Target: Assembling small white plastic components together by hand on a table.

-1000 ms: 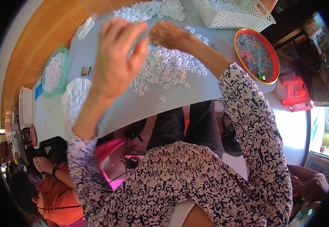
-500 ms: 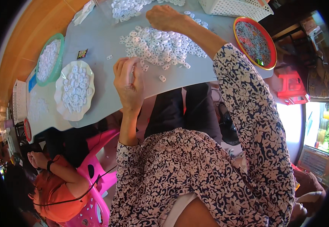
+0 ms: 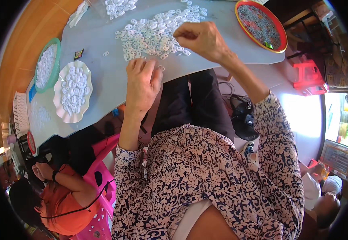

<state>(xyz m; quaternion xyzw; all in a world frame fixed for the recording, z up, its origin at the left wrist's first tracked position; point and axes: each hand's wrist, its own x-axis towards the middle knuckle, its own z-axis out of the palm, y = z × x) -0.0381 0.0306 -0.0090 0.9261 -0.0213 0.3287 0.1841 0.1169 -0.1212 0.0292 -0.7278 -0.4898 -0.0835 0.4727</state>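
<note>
A loose heap of small white plastic pieces with holes (image 3: 158, 34) lies on the grey table. My left hand (image 3: 142, 82) is at the heap's near side, back upward, its fingers curled; what they hold is hidden. By its thumb, a single white piece (image 3: 161, 68) shows at the table's front edge. My right hand (image 3: 206, 38) hovers at the heap's right side, with fingers bent inward and thumb against them. Whatever lies inside that grip is hidden.
To the left stand a scalloped white dish (image 3: 58, 98) and a green basket (image 3: 58, 60), both with white pieces. A red round tray (image 3: 285, 38) of small grey parts sits at the right. A co-worker in orange (image 3: 68, 204) sits on a pink chair (image 3: 110, 176).
My right hand has come back from the heap's far side toward me. My left hand has turned its back upward and shifted slightly right and nearer. The view has shifted a little.
</note>
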